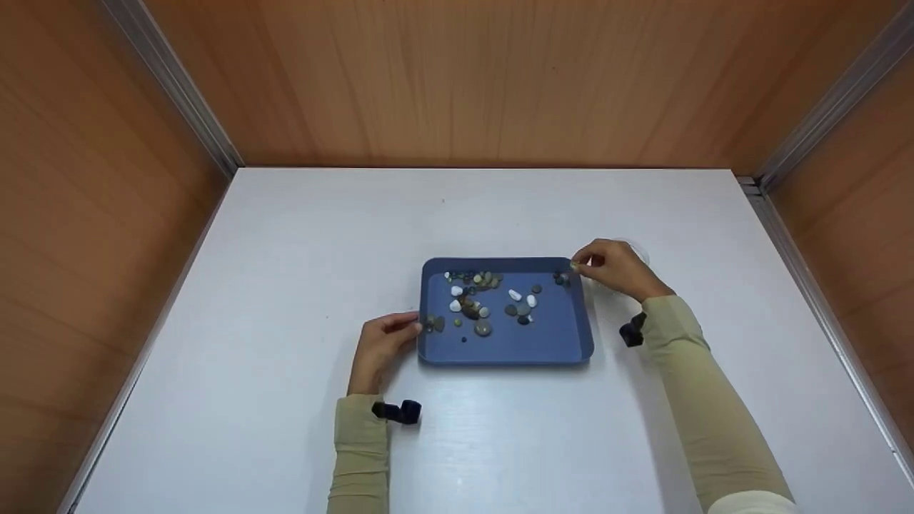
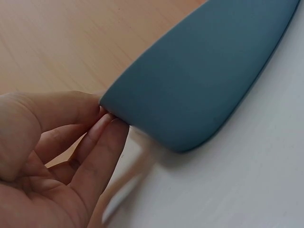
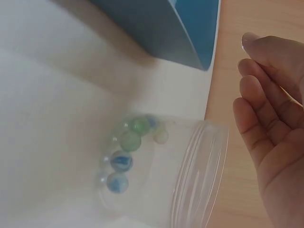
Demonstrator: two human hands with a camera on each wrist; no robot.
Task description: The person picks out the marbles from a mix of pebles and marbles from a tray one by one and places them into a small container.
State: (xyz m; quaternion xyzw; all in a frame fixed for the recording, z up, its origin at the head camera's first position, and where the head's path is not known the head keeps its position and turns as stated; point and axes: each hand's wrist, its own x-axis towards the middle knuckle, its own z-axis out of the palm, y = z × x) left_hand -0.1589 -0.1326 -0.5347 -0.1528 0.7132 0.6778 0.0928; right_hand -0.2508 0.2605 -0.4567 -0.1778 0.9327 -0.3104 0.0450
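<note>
Roughly mid-table: two hands at a blue tray of pebbles and marbles.

Left hand (image 1: pixel 378 343) touches the tray (image 1: pixel 500 350) at its left rim, fingertips (image 2: pixel 102 124) curled against the edge, a light steadying pinch; tray looks stiff, light plastic, best held by the rim; pebbles (image 1: pixel 475 307) loose inside, hard, likely to roll and slip, so pinch one at a time; right hand (image 1: pixel 614 268) above the tray's far right corner, fingers drawn together on a small bead (image 1: pixel 573 266), directly over a clear cup (image 3: pixel 190 180) holding glass marbles (image 3: pixel 123 159); cup thin, tippable.
</note>
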